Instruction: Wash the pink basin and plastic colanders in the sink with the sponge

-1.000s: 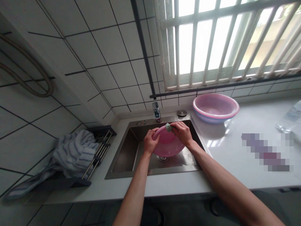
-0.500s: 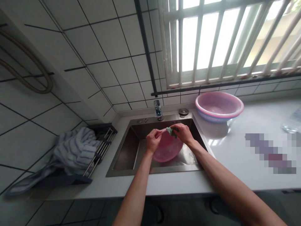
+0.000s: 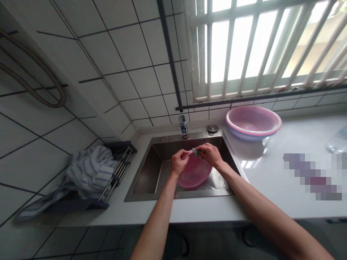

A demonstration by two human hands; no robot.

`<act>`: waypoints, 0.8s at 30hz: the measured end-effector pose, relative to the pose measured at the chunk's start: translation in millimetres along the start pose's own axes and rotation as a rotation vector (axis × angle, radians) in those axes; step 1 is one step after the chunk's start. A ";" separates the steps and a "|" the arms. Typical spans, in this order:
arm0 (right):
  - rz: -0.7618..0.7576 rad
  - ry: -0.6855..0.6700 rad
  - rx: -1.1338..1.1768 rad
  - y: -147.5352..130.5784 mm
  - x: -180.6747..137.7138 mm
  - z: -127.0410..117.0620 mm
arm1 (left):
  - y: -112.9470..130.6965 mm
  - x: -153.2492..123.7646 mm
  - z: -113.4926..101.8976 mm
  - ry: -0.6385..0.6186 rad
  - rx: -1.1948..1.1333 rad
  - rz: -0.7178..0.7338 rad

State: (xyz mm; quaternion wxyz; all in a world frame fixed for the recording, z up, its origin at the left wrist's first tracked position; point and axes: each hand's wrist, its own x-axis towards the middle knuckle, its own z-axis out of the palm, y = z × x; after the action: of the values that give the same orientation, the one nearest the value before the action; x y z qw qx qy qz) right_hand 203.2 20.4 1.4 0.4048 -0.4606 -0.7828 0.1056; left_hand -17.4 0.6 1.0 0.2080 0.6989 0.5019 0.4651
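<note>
A pink plastic bowl is held tilted over the steel sink. My left hand is closed on the bowl's near-left rim. My right hand is closed on a small green cloth and presses it against the bowl's top rim. Both hands meet at the rim, just below the tap.
A larger pink basin stands on the white counter right of the sink. A striped towel lies over a dark dish rack at the left. A clear bottle lies at the far right. Tiled walls and a barred window rise behind.
The bowl has been turned more edge-on, and both hands have closed in together at its top rim. The cloth stays under my right fingers.
</note>
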 end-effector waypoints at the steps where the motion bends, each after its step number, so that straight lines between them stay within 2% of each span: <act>1: -0.035 -0.010 0.011 -3.6 -0.1 1.6 | -0.5 0.0 0.4 -0.010 -0.006 0.003; 4: -0.068 -0.024 0.029 -7.7 1.0 3.1 | -1.7 0.2 -0.6 -0.007 -0.022 0.002; 9: 0.042 0.048 0.024 2.8 1.4 0.2 | -2.3 -0.4 -1.4 0.040 -0.026 -0.016; 14: -0.125 -0.017 0.042 -11.1 0.0 10.3 | -4.0 -0.6 2.4 -0.026 -0.055 0.014; 16: -0.145 -0.023 0.056 -12.3 0.9 11.5 | -5.0 -0.5 2.0 -0.022 -0.075 0.011; 21: -0.001 0.053 0.047 4.3 0.6 4.4 | -4.3 0.3 -0.9 0.027 -0.055 -0.028; 24: -0.026 0.065 0.022 0.4 -1.9 5.7 | -3.8 0.6 0.4 0.015 -0.089 -0.048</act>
State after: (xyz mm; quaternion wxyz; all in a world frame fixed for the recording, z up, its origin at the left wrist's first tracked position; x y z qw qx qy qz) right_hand 199.8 20.2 -3.6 0.4363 -0.4489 -0.7742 0.0939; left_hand -18.9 2.8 -1.8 0.2464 0.6733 0.4987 0.4871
